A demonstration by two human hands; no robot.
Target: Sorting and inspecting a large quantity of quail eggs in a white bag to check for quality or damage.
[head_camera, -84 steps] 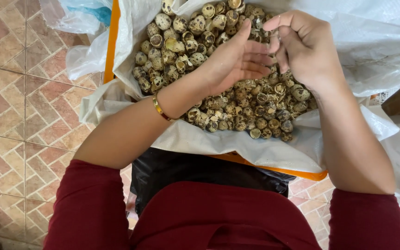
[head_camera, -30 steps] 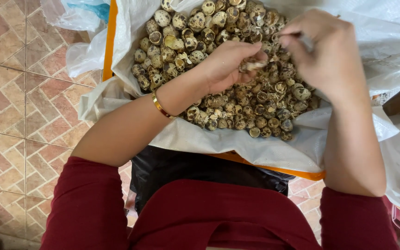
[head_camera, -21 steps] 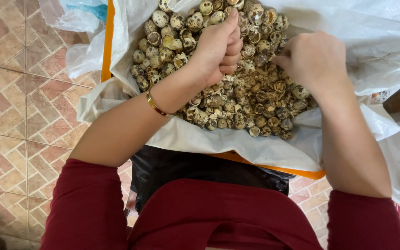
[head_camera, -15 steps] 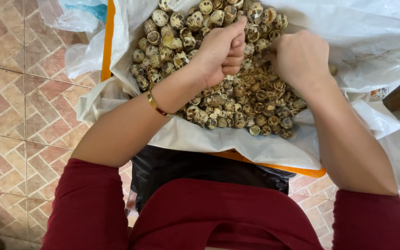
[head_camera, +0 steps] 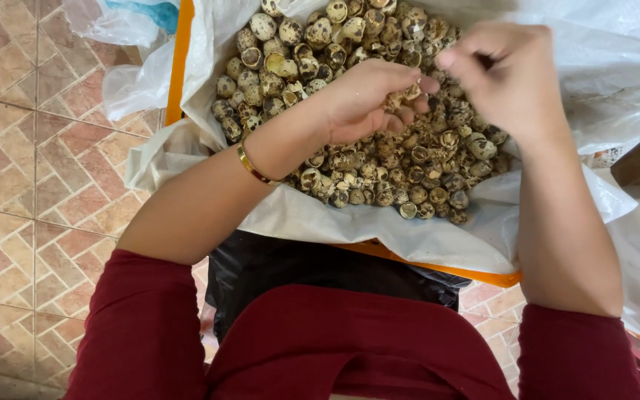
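The left hand (head_camera: 368,100) lies palm-up on a heap of speckled quail eggshells (head_camera: 379,159), its fingers loosely curled around a few shell pieces. The right hand (head_camera: 512,78) hovers just beside it over the heap, fingers pinched narrow; what they grip, I cannot tell. The shells fill an open white sack (head_camera: 438,237) with an orange edge, slumped against a black bag (head_camera: 298,270) above the tiled floor (head_camera: 46,170). Those shells look brittle, so a firm squeeze could crush them, and the sagging sack lip might let some roll onto the floor.
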